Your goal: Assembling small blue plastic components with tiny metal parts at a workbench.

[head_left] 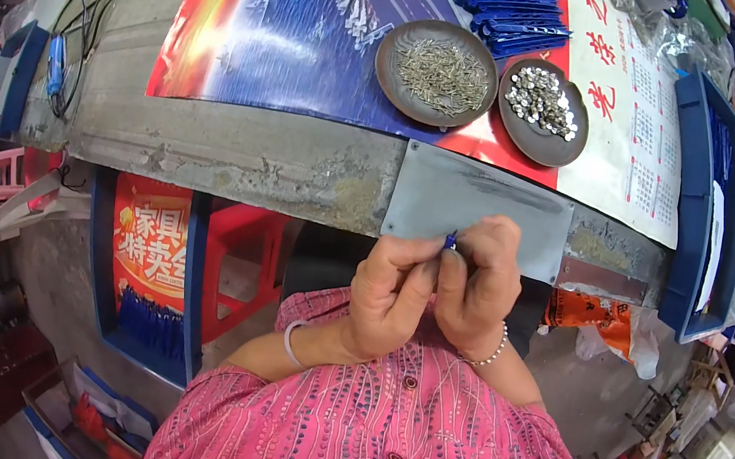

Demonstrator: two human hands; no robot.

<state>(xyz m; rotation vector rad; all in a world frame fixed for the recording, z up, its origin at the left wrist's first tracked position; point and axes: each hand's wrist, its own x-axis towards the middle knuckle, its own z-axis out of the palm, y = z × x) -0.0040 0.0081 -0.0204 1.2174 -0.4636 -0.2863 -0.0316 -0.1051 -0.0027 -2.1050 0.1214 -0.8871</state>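
Note:
Just over the table's near edge, both hands meet in front of my chest. My right hand (480,282) is closed, its thumb and index finger pinching a small dark blue piece (451,243). My left hand (392,287) is closed too, its thumb and fingertips against the same piece from the other side. Most of the piece is hidden by the fingers. Beneath and beyond the hands lies a grey plate (479,200) fixed at the table edge. Farther off sit a brown dish (389,73) of thin metal pins and another brown dish (537,146) of small silvery discs.
Bundles of shiny blue strips (512,6) lie at the far side on a printed poster (259,65). A blue tray (695,216) stands at the right, and another blue tray (202,299) hangs below the edge. A blue-handled tool (56,65) with a cord rests left.

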